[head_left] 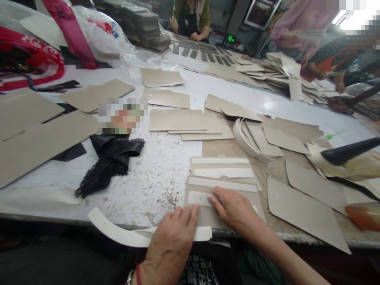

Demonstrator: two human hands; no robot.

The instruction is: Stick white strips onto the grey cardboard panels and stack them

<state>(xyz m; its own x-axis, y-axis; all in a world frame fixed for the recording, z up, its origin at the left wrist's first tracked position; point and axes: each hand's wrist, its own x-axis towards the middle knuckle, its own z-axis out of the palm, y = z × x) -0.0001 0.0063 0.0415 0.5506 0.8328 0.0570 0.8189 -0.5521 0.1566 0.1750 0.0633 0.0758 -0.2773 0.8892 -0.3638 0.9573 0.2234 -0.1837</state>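
Plainly, the beige panel (208, 217) lay at the near edge of the table (160, 178), just before a second panel (221, 166). The right hand (234, 208) rested fingertips on its white strip (196, 198); whether they pinched it was hard to tell. The left hand (176, 229) grasped loose strips (118, 234) at the panel's lower left. The panel looked light, fairly stiff, best held by its edges; the loose strips seemed bendy, best taken near an end.
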